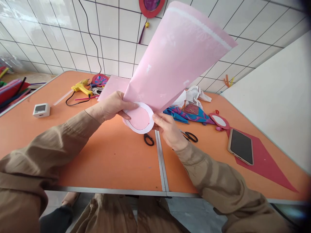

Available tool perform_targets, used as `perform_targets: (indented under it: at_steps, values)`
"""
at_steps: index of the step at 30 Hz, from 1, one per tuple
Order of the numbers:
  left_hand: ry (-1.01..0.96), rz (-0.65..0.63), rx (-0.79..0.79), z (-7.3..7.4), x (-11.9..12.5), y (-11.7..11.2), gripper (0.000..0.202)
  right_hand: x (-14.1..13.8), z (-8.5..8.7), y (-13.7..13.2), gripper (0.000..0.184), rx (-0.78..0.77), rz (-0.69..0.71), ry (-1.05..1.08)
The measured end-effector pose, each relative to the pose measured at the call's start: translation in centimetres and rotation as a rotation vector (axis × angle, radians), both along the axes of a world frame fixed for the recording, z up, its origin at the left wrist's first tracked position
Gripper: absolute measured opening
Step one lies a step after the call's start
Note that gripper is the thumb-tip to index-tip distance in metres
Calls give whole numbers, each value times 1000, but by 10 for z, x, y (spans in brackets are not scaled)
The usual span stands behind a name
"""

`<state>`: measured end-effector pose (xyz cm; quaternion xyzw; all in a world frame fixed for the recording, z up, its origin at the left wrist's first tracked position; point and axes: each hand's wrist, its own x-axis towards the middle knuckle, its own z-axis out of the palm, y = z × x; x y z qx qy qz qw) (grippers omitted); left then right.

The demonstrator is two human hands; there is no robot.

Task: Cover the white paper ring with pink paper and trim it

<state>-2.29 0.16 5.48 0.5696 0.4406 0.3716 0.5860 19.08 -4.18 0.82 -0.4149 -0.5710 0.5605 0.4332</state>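
Pinching the white ring (140, 131) flat against the pink sheet (175, 61), my left hand (110, 106) and right hand (167, 128) both grip them above the orange table (109, 155), so neither slips.

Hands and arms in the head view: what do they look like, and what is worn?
The left hand and right hand are bare, with no gloves. The left sleeve and right sleeve are long, loose, khaki-brown fabric, creased, ending in plain cuffs at the wrists.
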Motion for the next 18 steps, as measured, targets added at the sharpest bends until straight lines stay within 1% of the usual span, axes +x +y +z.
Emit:
perform_targets:
  at_steps: [3, 5, 7, 10, 14, 18]
  values:
    - [-28, -6, -25, -4, 3, -1, 36, -8, 0, 5, 38, -75, -66, 99]
    - [-61, 11, -60, -7, 5, -1, 37, -12, 1, 9, 34, -76, -124, 141]
    - [-92, 35, -90, -11, 7, -2, 37, -16, 1, 12, 30, -30, -174, 137]
    - [-105, 55, -101, -14, 10, -2, 34, -19, 2, 18, 26, 83, -228, 33]
    - [-30, 71, -81, -15, 9, -1, 30, -20, 3, 24, 26, 161, -244, -65]
    - [108, 69, -28, -12, 3, 1, 28, -20, 2, 25, 24, 153, -226, -90]
